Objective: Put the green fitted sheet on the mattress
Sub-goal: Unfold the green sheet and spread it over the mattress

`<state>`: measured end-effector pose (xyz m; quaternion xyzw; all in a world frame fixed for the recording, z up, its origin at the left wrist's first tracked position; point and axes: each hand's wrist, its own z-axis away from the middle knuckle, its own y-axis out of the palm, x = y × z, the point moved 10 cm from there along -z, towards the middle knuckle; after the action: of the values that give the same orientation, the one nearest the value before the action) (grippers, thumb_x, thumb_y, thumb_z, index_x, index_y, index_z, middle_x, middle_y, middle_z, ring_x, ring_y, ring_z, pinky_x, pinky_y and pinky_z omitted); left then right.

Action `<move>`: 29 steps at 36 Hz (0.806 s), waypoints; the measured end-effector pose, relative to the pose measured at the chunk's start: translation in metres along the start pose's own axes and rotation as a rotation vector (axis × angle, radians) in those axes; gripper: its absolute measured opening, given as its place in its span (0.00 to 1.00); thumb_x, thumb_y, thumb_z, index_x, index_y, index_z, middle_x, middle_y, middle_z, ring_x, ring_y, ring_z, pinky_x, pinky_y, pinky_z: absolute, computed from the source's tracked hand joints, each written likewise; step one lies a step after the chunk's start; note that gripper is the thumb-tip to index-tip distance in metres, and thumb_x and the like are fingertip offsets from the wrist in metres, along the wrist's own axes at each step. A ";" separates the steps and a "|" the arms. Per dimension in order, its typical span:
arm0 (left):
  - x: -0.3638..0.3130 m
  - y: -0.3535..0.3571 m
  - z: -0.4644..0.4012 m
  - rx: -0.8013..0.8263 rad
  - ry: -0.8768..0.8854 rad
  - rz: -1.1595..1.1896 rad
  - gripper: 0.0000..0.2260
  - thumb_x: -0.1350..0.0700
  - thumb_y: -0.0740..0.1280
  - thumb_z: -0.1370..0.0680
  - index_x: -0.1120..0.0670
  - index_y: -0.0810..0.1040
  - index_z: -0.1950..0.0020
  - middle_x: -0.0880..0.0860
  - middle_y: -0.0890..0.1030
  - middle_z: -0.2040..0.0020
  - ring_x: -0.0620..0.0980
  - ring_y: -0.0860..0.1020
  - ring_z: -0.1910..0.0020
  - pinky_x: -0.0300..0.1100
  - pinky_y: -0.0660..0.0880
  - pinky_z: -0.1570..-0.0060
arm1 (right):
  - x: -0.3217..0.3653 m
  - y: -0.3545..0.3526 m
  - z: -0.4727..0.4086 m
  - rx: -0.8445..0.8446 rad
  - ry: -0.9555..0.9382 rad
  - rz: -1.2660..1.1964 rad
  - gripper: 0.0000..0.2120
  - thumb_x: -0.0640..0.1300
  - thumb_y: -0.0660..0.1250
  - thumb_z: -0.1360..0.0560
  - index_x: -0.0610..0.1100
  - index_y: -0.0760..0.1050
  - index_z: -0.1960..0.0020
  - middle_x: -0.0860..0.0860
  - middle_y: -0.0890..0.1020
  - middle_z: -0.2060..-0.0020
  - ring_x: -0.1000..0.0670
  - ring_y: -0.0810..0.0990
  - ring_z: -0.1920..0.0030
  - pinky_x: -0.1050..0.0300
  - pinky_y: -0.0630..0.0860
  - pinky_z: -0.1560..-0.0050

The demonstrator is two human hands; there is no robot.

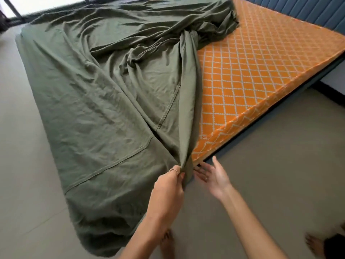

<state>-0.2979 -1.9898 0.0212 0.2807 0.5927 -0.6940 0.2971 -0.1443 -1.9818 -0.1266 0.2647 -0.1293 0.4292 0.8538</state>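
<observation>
**bedguy:** Half the mattress [252,75] was covered, roughly. The green fitted sheet [89,101] lay over the left part and hung down that side onto the floor [270,165], while the orange quilted top on the right was bare, all the way to the blue headboard [302,8].

**linenfan:** Where were the hands?

**bedguy:** Left hand [169,181] was pinching a gathered fold of the sheet right at the near edge of the mattress, fingers curled round the cloth. Right hand [211,175] was just beside it, fingers spread and straight, palm facing the fold, holding nothing.

**linenfan:** Room to move?

**bedguy:** Plenty of grey floor along the near side and to the left. Bare feet [168,243] were standing on it close to the bed.

**linenfan:** Which way did the sheet run?

**bedguy:** That pulled fold ran as a long ridge from the left hand up toward a bunched knot of cloth near the far right, diagonally across the mattress. The rest spread out wrinkled toward the window end [15,6].
</observation>
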 end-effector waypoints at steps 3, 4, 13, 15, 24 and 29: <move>0.005 -0.011 -0.018 0.062 0.016 0.165 0.08 0.60 0.61 0.19 0.57 0.72 0.58 0.50 0.75 0.66 0.48 0.72 0.66 0.44 0.71 0.62 | 0.007 0.055 -0.032 0.106 0.041 0.038 0.30 0.69 0.50 0.24 0.44 0.74 0.54 0.46 0.75 0.65 0.49 0.72 0.65 0.59 0.70 0.63; 0.008 -0.014 -0.024 0.062 0.018 0.171 0.08 0.61 0.61 0.19 0.58 0.72 0.58 0.48 0.74 0.66 0.44 0.70 0.68 0.40 0.69 0.64 | 0.009 0.071 -0.039 0.125 0.046 0.073 0.32 0.70 0.49 0.25 0.43 0.76 0.51 0.44 0.79 0.62 0.47 0.76 0.61 0.57 0.72 0.60; 0.027 -0.027 -0.043 0.101 -0.057 0.304 0.10 0.58 0.57 0.17 0.61 0.69 0.56 0.59 0.71 0.63 0.48 0.68 0.64 0.48 0.68 0.60 | 0.036 0.124 -0.066 0.071 0.018 0.084 0.31 0.64 0.51 0.21 0.41 0.71 0.32 0.42 0.76 0.36 0.44 0.75 0.40 0.51 0.71 0.38; 0.021 -0.026 -0.045 0.106 -0.036 0.333 0.12 0.57 0.57 0.17 0.61 0.67 0.59 0.52 0.68 0.65 0.45 0.66 0.65 0.46 0.66 0.61 | 0.047 0.120 -0.077 0.046 -0.003 0.089 0.28 0.60 0.56 0.21 0.41 0.71 0.32 0.43 0.77 0.37 0.43 0.76 0.40 0.49 0.71 0.35; 0.008 0.001 -0.035 0.322 -0.048 0.436 0.27 0.38 0.64 0.27 0.64 0.74 0.53 0.51 0.69 0.63 0.47 0.67 0.64 0.53 0.69 0.63 | 0.136 0.084 -0.165 -0.136 -0.062 0.419 0.10 0.36 0.59 0.25 0.37 0.78 0.48 0.40 0.82 0.54 0.42 0.81 0.57 0.48 0.82 0.61; 0.026 0.025 -0.041 0.336 -0.146 0.262 0.18 0.43 0.67 0.29 0.58 0.78 0.53 0.49 0.74 0.64 0.43 0.71 0.66 0.48 0.73 0.62 | 0.206 0.057 -0.102 -0.366 -0.117 0.505 0.10 0.31 0.55 0.26 0.40 0.63 0.65 0.45 0.69 0.65 0.45 0.69 0.68 0.55 0.74 0.60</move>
<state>-0.2953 -1.9540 -0.0200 0.3497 0.4041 -0.7570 0.3759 -0.0674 -1.7595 -0.0990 0.0905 -0.3147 0.5812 0.7450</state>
